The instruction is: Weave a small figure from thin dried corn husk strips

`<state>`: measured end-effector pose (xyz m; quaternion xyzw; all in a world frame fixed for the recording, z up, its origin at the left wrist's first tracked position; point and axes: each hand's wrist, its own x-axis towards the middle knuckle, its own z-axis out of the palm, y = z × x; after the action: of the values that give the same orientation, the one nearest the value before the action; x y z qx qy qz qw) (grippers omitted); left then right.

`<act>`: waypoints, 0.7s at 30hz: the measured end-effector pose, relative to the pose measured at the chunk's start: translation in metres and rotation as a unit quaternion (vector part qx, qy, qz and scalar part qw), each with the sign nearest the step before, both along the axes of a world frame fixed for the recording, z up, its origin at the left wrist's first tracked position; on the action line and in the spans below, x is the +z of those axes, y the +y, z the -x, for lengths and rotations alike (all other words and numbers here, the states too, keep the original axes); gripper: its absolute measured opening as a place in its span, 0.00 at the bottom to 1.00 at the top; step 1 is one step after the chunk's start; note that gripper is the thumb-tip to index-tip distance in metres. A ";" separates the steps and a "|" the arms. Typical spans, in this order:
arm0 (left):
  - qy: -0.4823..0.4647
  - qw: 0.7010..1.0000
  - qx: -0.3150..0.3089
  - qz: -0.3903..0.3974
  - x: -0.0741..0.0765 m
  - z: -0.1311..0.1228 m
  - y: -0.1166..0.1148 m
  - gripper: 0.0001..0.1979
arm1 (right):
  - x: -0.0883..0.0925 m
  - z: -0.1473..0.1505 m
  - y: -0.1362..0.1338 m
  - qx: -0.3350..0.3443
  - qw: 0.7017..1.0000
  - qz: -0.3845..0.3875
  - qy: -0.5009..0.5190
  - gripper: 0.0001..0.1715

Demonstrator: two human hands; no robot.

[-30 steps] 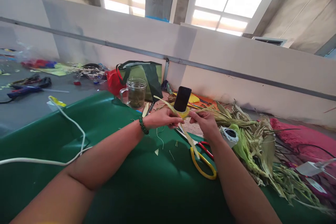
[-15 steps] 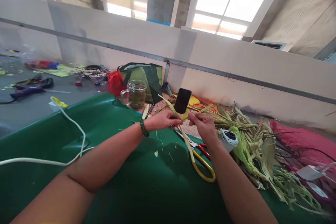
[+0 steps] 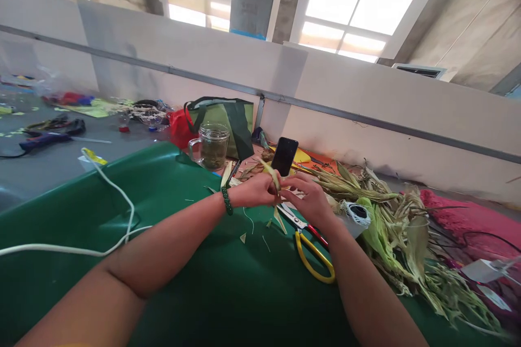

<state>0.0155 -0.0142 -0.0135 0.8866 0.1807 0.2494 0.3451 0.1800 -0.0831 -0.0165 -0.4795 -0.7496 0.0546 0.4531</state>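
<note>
My left hand [image 3: 261, 188] pinches a pale corn husk strip [image 3: 270, 172], whose upper end curves up over the fingers. The strip's lower end [image 3: 279, 221] hangs below the hands. My right hand [image 3: 311, 201] meets the left one, thumb and fingers closed together at the strip; the exact grip is partly hidden. Below and to the right, scissors with yellow handles [image 3: 313, 265] lie on the green mat [image 3: 195, 287]. A second pair with red handles [image 3: 317, 234] lies beside them, partly behind my right wrist.
A phone [image 3: 285, 156] stands upright behind my hands. A glass mug [image 3: 214, 146] and a green bag [image 3: 242, 124] are at the back left. To the right are a white thread spool [image 3: 356, 213] and piled corn husks [image 3: 407, 227]. A white cable [image 3: 73, 251] crosses the mat.
My right hand has moved left against my left hand, and its fingers have shifted. The strip end that stuck out to the right no longer shows; the hanging end looks shorter.
</note>
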 end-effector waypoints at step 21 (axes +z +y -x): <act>-0.168 0.972 0.039 0.161 -0.010 -0.013 -0.011 0.17 | -0.009 0.008 0.007 -0.089 0.964 -0.004 0.250 0.14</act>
<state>0.0288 -0.0250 -0.0231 0.7568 0.1924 0.3761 0.4987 0.1723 -0.0762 -0.0258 -0.5135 -0.5669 0.1288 0.6312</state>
